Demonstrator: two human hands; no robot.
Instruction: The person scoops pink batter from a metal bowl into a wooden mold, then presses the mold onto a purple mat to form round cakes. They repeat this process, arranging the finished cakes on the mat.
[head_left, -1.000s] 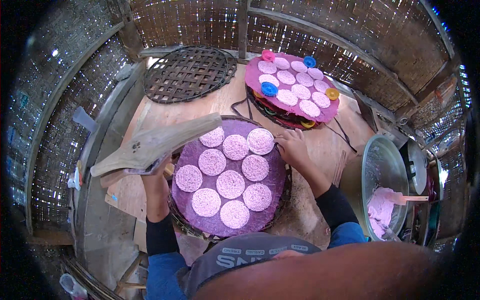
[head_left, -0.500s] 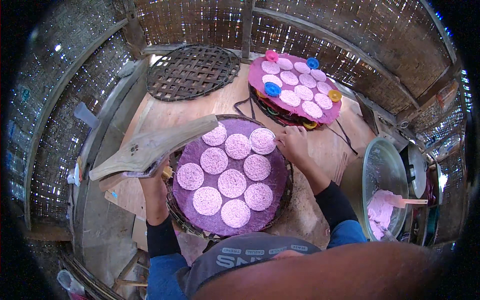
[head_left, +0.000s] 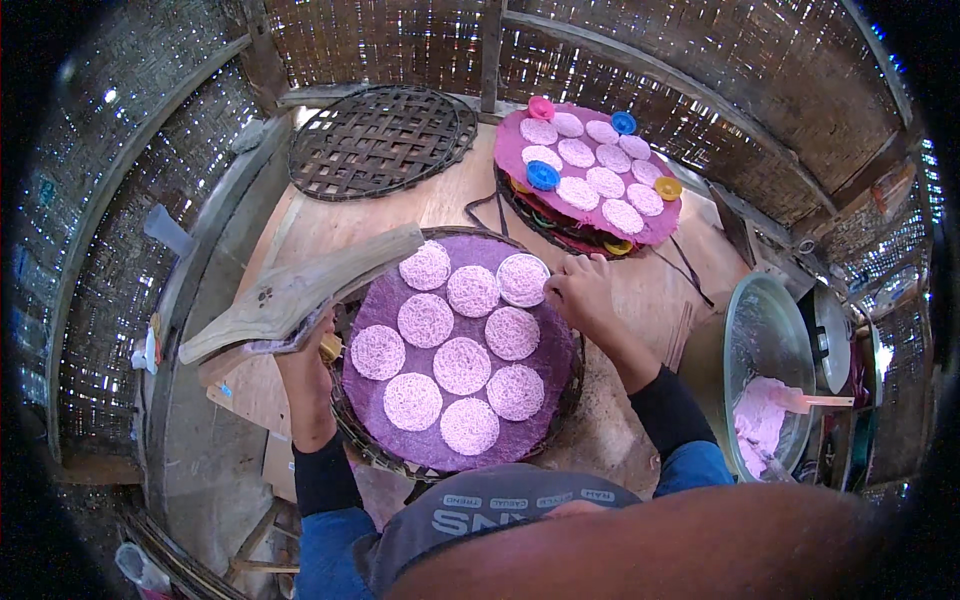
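My left hand is wrapped round the underside of a long wooden hand tool, which looks like a press with a lever. The tool hides part of its fingers. A yellow piece shows beside this hand. My right hand pinches the edge of a thin pale ring around the top right pink noodle-like disc. Several more pink stringy discs lie on a round purple cloth. Beneath the cloth is a round woven tray on the table.
A second purple cloth with discs and coloured plastic cups lies on stacked trays at the back right. A bare woven rack is at the back left. On the right, a large metal basin holds pink dough and a spatula.
The wooden tool's upper end has shifted slightly left. My right hand keeps its pinch at the top right disc, where the pale ring shows more clearly. The whole view has slid a little.
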